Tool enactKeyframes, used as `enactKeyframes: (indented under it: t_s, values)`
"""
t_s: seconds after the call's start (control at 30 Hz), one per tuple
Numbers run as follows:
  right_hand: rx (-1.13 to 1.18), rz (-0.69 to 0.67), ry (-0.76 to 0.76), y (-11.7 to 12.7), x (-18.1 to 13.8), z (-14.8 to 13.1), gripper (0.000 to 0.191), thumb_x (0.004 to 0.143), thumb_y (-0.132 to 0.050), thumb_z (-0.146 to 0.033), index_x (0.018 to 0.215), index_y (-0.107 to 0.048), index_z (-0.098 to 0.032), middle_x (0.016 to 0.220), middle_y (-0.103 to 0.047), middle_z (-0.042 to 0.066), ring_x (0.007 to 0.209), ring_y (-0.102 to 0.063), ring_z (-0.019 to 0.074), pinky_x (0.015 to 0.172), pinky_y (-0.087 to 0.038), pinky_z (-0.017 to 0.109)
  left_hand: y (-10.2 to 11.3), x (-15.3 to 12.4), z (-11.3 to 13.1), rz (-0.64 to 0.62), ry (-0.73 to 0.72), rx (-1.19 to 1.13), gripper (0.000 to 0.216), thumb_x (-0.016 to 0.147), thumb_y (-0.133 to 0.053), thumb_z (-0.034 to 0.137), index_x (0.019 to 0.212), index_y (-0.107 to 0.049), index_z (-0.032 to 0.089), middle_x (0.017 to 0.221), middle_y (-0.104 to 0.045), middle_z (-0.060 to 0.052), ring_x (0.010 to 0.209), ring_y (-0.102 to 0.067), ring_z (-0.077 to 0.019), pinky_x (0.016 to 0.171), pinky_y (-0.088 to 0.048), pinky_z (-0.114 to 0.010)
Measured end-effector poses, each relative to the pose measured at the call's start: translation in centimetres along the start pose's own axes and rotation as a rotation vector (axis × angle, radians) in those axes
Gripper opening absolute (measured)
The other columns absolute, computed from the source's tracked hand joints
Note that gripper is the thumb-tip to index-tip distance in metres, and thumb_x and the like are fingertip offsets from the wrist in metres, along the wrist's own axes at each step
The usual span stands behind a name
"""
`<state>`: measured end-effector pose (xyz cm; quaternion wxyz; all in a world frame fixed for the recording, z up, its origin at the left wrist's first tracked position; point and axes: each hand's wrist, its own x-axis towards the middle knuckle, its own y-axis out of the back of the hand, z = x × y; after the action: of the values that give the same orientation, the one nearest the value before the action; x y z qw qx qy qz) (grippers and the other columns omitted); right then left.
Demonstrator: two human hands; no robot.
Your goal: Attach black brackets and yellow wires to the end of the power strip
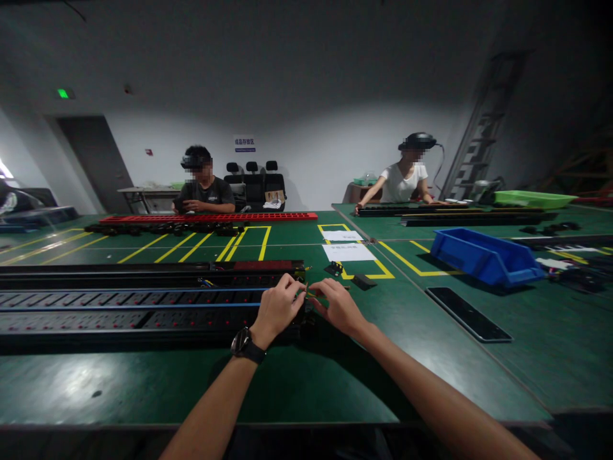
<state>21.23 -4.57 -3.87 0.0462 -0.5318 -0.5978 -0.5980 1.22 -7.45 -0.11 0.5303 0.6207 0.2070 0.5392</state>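
Observation:
Long black power strips (134, 299) lie side by side on the green table, with rows of outlets and small red dots, one of them edged in blue. At their right end, my left hand (280, 305) has its fingers pinched around a thin yellow-green wire (309, 292). My right hand (339, 305) comes from the right and pinches the same wire, its fingertips close to the left ones. The strip end under the hands is partly hidden. Just beyond lie a small black end piece (364, 281) and another small black part (334, 268).
White papers (349, 253) lie on yellow-taped outlines. To the right are a dark phone (469, 314) and a blue bin (488, 259). A red long strip (211, 218) lies across the far side. Two people (211, 191) work beyond, and a green tray (534, 199) stands far right.

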Motion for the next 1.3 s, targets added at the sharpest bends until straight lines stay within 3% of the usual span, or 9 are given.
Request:
enactKeyframes:
  t_s: [0.3, 0.8, 1.1, 1.3]
  values:
    - [0.126, 0.012, -0.009, -0.4, -0.1, 0.0, 0.014, 0.098, -0.055, -0.021, 0.108, -0.064, -0.021, 0.100, -0.070, 0.008, 0.095, -0.066, 0.0223, 0.084, -0.053, 0.035, 0.2, -0.1, 0.1, -0.003, -0.043, -0.028, 0.022, 0.102, -0.051, 0.033, 0.116, -0.067, 0.026, 0.117, -0.063, -0.003, 0.095, -0.067, -0.0159, 0.072, -0.052, -0.024]
    - [0.319, 0.032, -0.097, 0.1, 0.4, -1.0, 0.008, 0.093, -0.058, -0.025, 0.098, -0.063, -0.021, 0.094, -0.071, 0.006, 0.088, -0.067, 0.0208, 0.082, -0.053, 0.034, 0.4, 0.0, 0.3, -0.012, -0.013, -0.067, 0.020, 0.099, -0.055, 0.031, 0.118, -0.061, 0.025, 0.115, -0.066, -0.003, 0.100, -0.068, -0.0168, 0.078, -0.052, -0.025]
    - [0.491, 0.117, -0.244, -0.8, 0.7, -1.5, 0.015, 0.094, -0.060, -0.034, 0.089, -0.061, -0.020, 0.084, -0.068, 0.003, 0.078, -0.064, 0.0189, 0.074, -0.051, 0.032, 0.4, -0.1, 0.5, -0.026, 0.046, 0.028, 0.021, 0.100, -0.054, 0.041, 0.111, -0.061, 0.024, 0.109, -0.066, -0.003, 0.091, -0.067, -0.0172, 0.069, -0.048, -0.025]
    - [0.577, 0.223, -0.409, -0.8, 1.1, 0.5, 0.029, 0.091, -0.062, -0.048, 0.087, -0.062, -0.020, 0.079, -0.066, 0.003, 0.073, -0.061, 0.0186, 0.068, -0.050, 0.031, 0.2, 0.0, 0.5, -0.008, 0.051, 0.009, 0.020, 0.099, -0.056, 0.041, 0.109, -0.061, 0.025, 0.108, -0.065, -0.002, 0.089, -0.068, -0.0172, 0.066, -0.047, -0.024]
